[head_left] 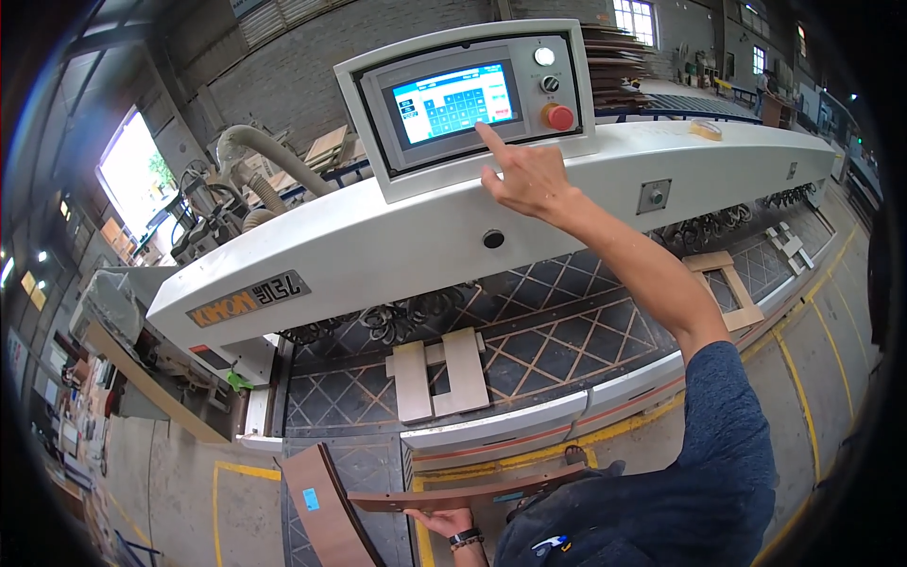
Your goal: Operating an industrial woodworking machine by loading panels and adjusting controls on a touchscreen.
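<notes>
My right hand [531, 178] reaches up to the control box, its index finger stretched out and its tip at the lower edge of the lit touchscreen [444, 106]. The thumb stands apart, and nothing is in this hand. A keypad of blue keys shows on the screen. My left hand [444, 522], low in the view, holds a long, narrow brown wooden strip [425, 502] from beneath. Some of its fingers are hidden under the strip. Close to the strip's left end lies a wider brown wooden board [326, 501] with a blue sticker.
A red push button [559, 117] sits right of the screen. The white machine beam [397, 250] spans a dark gridded bed [539, 345]. Pale wooden frames [463, 373] rest on the bed. A grey hose [274, 156] rises behind. Yellow lines [795, 378] mark the floor.
</notes>
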Tool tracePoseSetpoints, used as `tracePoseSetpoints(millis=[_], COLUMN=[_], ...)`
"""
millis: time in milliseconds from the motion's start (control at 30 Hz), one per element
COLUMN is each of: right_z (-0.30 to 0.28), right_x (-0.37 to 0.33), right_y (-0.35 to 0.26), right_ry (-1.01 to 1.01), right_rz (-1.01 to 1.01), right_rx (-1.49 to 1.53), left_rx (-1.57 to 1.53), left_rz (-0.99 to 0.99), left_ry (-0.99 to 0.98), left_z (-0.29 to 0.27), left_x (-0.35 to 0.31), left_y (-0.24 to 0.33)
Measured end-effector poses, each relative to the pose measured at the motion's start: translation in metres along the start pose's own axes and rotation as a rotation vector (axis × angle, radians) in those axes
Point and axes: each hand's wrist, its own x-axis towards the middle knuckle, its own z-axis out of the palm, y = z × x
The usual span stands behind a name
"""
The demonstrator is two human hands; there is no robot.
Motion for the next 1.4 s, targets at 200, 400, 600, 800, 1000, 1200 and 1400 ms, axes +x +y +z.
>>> tracePoseSetpoints(millis=[200, 400, 600, 800, 1000, 1200, 1400], right_z=[-0.008, -0.024, -0.019, -0.02, -0.006, 0.051, 0.193], right_x=[-0.004, -0.112, -0.343, -0.377, -0.422, -0.427, -0.36], right_y=[-0.002, -0.06, -0.125, -0.094, 0.005, 0.115, 0.164], right_ry=[-0.054, -0.152, -0.773, -0.877, -0.704, -0.747, -0.714], right_rz=[0.028, -0.041, -0.314, -0.2, 0.202, 0.216, -0.01], right_rx=[-0.033, 0.576, 0.613, 0.301, 0.48, 0.201, 0.313], left_rx=[0.044, -0.019, 0.133, 0.19, 0.751, 0.974, 1.004], left_rz=[0.043, 0.039, 0.0, -0.319, -0.325, -0.025, -0.027], left_ry=[0.037, 0.082, 0.061, 0.166, -0.034, -0.089, 0.119], left_z=[-0.007, 0.007, 0.064, 0.082, 0.096, 0.114, 0.093], left_x=[0.001, -0.007, 0.006, 0.031, 0.052, 0.058, 0.046], left_y=[-0.003, -0.004, -0.026, -0.089, -0.147, -0.143, -0.153])
